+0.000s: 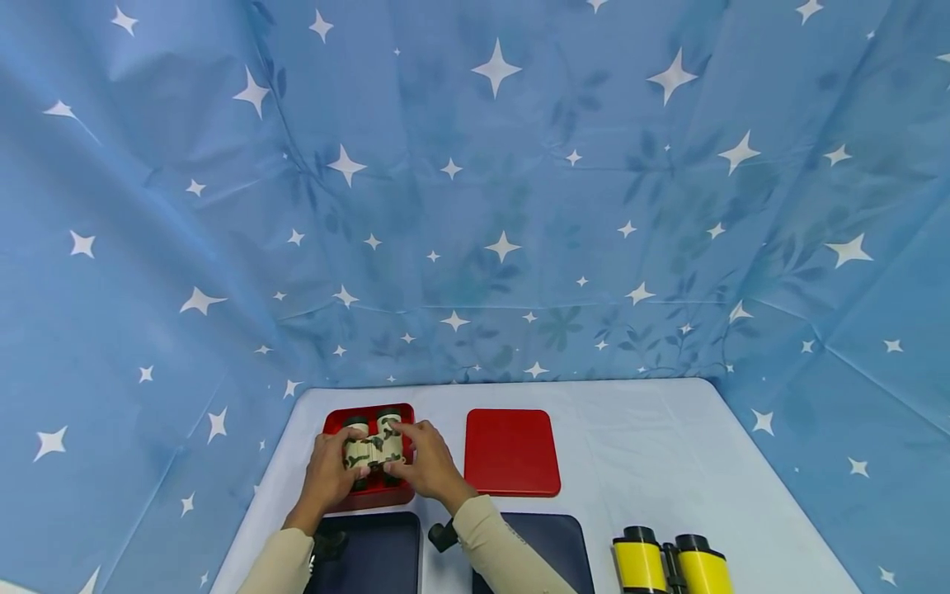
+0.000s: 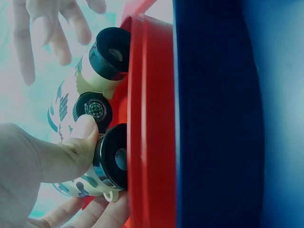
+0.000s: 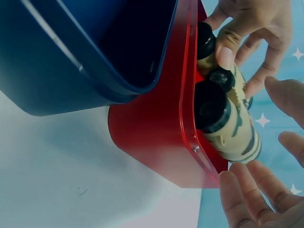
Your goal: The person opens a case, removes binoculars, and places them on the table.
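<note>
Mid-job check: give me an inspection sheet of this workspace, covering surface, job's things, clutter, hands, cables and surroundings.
Surface: white table, a few small specks in the right wrist view.
Job's things: camouflage binoculars in the red tray.
Clutter: second red tray upside down; two navy trays near the front edge; yellow binoculars front right.
Hands: left hand grips the camouflage binoculars, thumb by the compass; right hand touches them, fingers spread.
Cables: nothing seen.
Surroundings: blue star-print cloth behind and at both sides.
</note>
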Tool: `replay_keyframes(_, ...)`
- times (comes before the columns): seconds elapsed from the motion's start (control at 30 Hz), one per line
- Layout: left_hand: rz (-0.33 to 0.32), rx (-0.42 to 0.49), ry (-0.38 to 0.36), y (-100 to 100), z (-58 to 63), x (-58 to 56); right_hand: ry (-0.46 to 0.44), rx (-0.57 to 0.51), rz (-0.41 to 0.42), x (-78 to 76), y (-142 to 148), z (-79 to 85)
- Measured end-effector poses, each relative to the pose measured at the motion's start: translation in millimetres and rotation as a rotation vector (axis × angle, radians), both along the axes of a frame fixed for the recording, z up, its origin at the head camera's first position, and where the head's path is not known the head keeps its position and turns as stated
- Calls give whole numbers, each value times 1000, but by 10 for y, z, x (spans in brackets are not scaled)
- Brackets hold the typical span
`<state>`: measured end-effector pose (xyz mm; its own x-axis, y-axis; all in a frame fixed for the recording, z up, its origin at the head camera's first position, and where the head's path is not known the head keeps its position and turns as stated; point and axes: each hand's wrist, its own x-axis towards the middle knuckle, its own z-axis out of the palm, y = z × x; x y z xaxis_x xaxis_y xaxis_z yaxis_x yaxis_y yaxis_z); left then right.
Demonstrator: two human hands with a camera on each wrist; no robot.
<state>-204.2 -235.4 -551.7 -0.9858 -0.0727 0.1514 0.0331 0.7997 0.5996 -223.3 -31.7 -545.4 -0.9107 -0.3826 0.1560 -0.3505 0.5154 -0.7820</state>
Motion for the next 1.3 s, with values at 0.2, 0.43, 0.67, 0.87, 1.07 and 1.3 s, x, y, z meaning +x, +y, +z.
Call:
replay_keyframes(0.2,-17,-4,36,87,54,11,-21,-11,-8,-5,34,15)
replay_keyframes(0.43,-21,10,53,169,119,30,-54,-12,-45,-26,74,-15)
replay_keyframes(0.67,-33,16,76,251,168,41,-10,-23,-49,-40,124,-8)
replay_keyframes(0.87,-39,22,50,320,195,33,-18,-35,-56,-54,179,14)
replay_keyframes(1.07,-36,52,27,430,230,36,-44,-65,-76,-49,258,28)
replay_keyframes(1.3,-52,57,42,541,260,26,-58,-93,-96,-58,366,54)
